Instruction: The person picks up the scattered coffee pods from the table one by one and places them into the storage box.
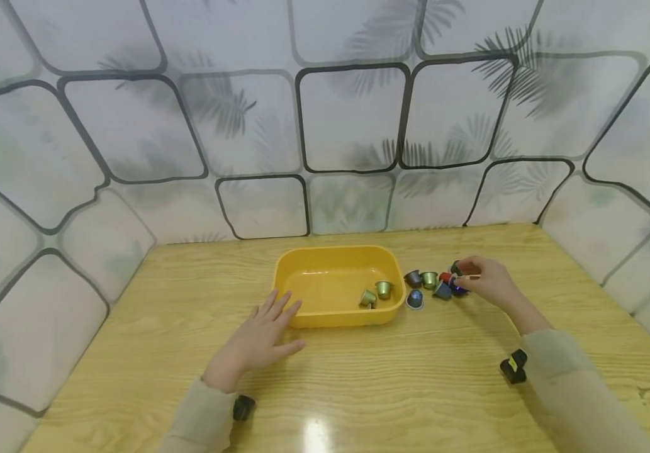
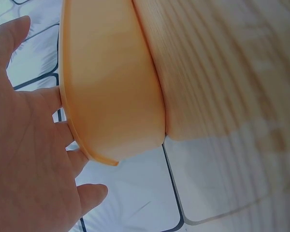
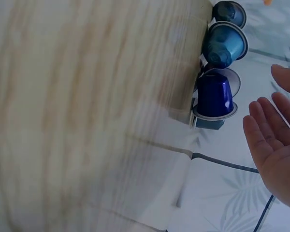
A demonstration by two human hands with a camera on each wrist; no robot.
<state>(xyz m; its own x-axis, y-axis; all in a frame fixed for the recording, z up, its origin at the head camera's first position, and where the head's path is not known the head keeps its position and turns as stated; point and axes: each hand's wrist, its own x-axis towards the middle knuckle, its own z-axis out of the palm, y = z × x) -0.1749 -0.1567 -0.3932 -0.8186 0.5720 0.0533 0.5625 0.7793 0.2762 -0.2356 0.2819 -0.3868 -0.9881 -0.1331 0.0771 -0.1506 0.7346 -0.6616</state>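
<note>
A yellow plastic tray [image 1: 325, 319] sits on the wooden table with green coffee capsules [image 1: 384, 289] in its right part. My left hand [image 1: 259, 340] rests at the tray's near left corner, fingers spread against the rim; the left wrist view shows those fingers at the edge of the tray [image 2: 111, 87]. To the right of the tray lies a cluster of capsules, among them a blue capsule [image 1: 414, 299], a green capsule [image 1: 429, 280] and a red one [image 1: 445, 277]. My right hand [image 1: 491, 283] hovers over its right end, beside a dark blue capsule [image 3: 215, 95], with nothing visible between thumb and fingers.
A patterned padded wall [image 1: 353, 119] rises behind the table [image 1: 381, 390] and along both sides. Small black devices, one by the left cuff [image 1: 243, 408] and one by the right cuff [image 1: 514, 367], show beside the sleeves.
</note>
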